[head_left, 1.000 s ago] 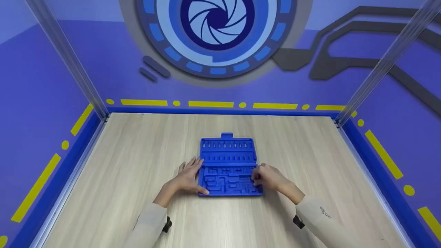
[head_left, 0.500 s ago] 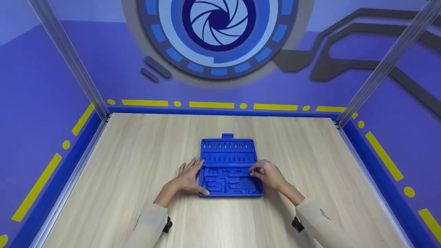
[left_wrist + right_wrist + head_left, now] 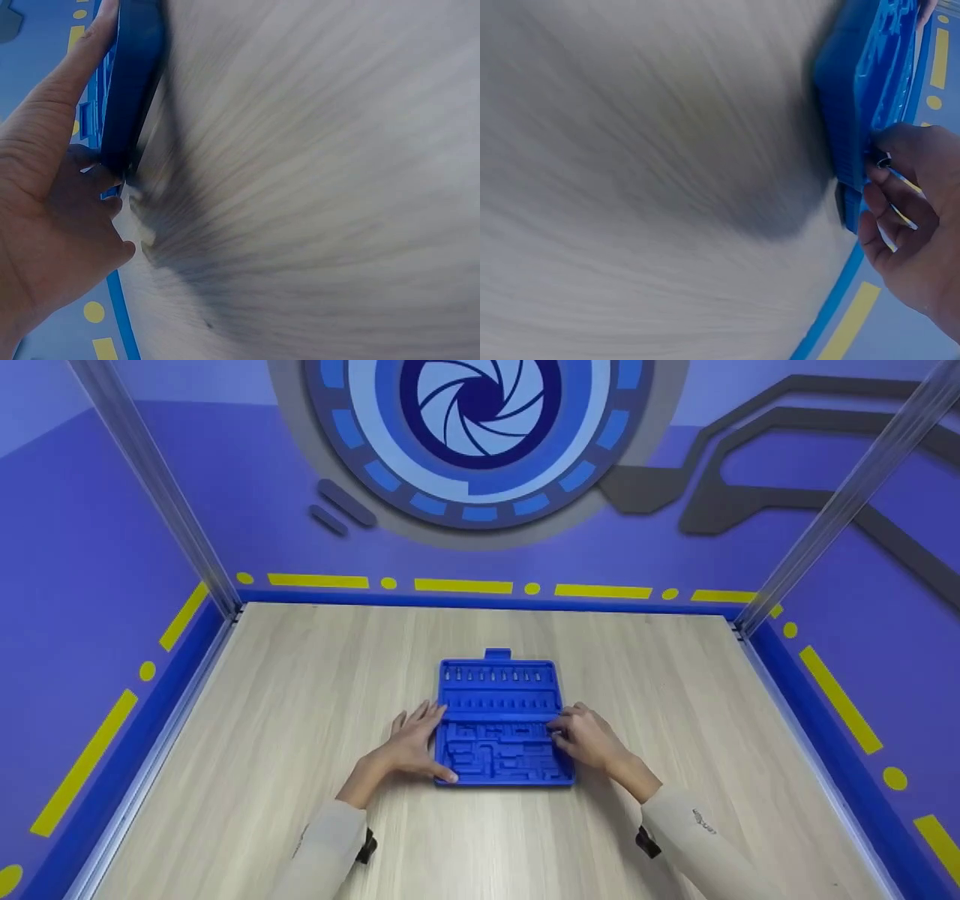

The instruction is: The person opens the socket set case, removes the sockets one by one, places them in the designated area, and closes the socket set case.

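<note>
An open blue plastic tool case [image 3: 487, 718] lies on the table, its lid folded back on the far side. My left hand [image 3: 412, 744] rests along the case's left side, fingers extended and thumb over the near left corner; the left wrist view shows that thumb [image 3: 71, 67] on the rim. At the right edge near the hinge is my right hand [image 3: 589, 739]. In the right wrist view its thumb and index finger pinch a small dark metal piece [image 3: 883, 161] with a shiny round end. In the head view the fingers hide that piece.
Several small metal pieces [image 3: 493, 676] stand in a row in the lid, above a row of slots. The near half of the case has moulded recesses. The wooden table [image 3: 337, 660] is bordered by blue panels [image 3: 150, 547] and metal posts [image 3: 161, 487].
My right hand has moved from the tray's right side away from me toward the hinge, then slightly right. My left hand keeps its place on the case.
</note>
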Demonstrator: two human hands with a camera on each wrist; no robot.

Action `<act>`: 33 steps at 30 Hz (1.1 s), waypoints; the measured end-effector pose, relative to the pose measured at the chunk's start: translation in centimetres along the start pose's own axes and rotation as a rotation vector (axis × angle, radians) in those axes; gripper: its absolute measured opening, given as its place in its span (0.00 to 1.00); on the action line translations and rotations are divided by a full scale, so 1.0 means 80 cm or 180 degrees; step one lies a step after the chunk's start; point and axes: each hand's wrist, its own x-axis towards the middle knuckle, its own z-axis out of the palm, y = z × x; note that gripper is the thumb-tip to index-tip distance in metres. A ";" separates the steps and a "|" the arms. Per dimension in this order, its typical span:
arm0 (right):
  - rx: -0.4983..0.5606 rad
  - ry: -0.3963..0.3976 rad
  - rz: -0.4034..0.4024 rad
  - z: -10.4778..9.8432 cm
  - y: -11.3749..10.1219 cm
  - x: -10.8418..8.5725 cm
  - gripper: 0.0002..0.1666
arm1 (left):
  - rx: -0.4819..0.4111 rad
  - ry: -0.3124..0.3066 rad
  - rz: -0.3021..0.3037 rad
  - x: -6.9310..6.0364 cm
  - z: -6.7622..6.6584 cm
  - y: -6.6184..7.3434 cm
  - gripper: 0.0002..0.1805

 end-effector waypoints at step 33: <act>0.2607 0.0378 0.1968 -0.017 0.044 -0.012 0.19 | 0.0126 -0.0005 0.0024 -0.001 0.000 -0.002 0.74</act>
